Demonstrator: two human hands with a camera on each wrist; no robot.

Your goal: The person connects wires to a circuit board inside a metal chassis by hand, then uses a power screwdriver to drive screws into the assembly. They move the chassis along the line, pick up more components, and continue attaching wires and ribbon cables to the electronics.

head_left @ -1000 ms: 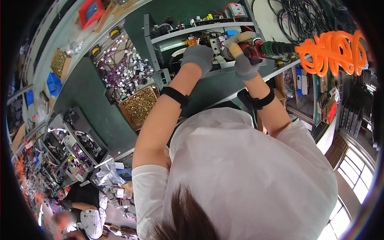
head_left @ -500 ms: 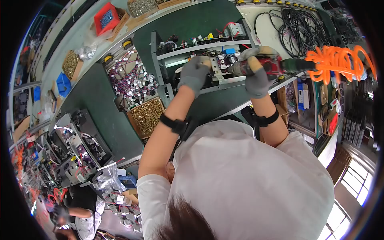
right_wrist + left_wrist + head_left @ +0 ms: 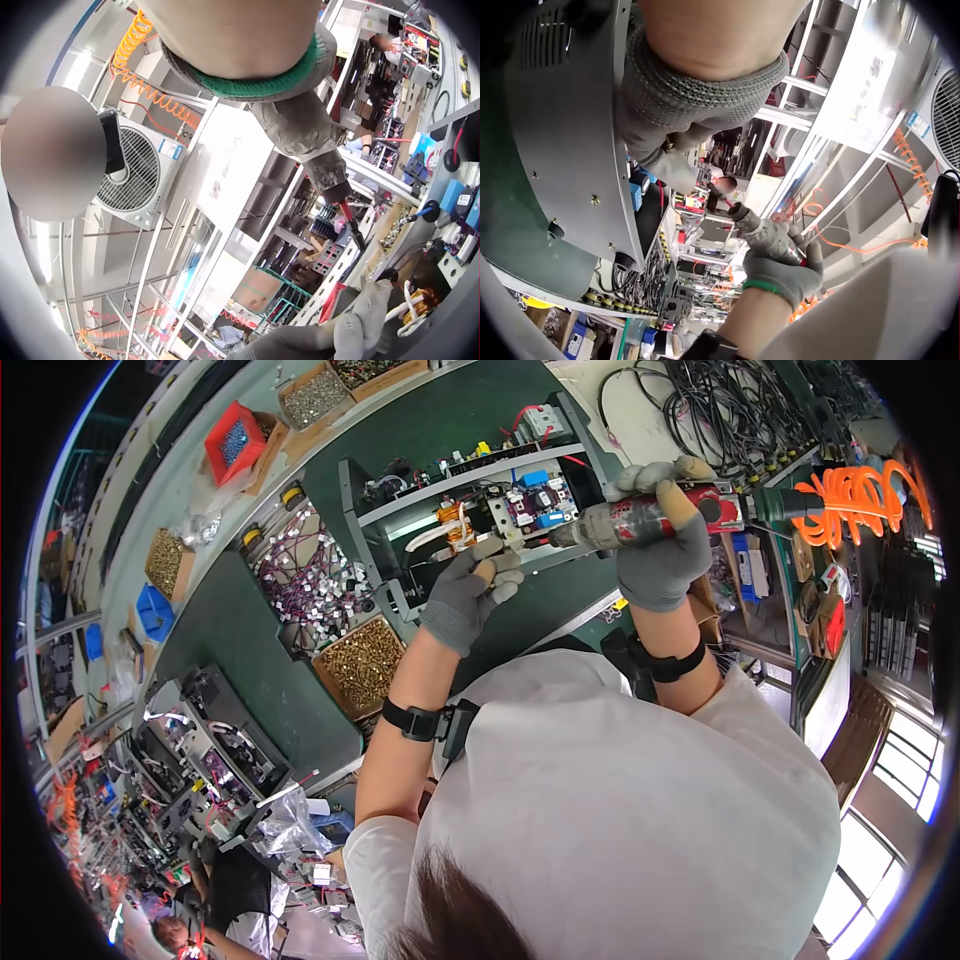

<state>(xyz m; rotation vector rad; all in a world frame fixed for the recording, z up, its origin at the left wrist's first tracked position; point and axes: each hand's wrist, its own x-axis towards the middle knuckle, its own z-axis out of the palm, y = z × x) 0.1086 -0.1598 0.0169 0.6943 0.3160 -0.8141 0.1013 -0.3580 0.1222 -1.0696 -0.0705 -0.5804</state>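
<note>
In the head view, the gloved right hand (image 3: 665,550) grips a red and grey power driver (image 3: 625,523), its bit pointing left at the near edge of a metal chassis (image 3: 430,493). The gloved left hand (image 3: 465,595) is at that edge beside the bit, fingers curled. A small brass-coloured piece (image 3: 669,142) shows between its fingers in the left wrist view; its shape is unclear. Inside the chassis are a circuit board (image 3: 535,505) and a copper coil (image 3: 456,525). The right wrist view shows the driver's bit (image 3: 352,225) above the left hand (image 3: 337,334).
A box of brass screws (image 3: 362,668) and a pile of white connectors (image 3: 310,575) stand left of the chassis. Black cables (image 3: 705,410) lie at the back right. An orange coiled hose (image 3: 860,505) trails from the driver. Another person (image 3: 235,890) is at lower left.
The left hand has drawn back from inside the chassis to its near edge, uncovering the coil. The driver's bit now points at that edge. The head view has shifted slightly.
</note>
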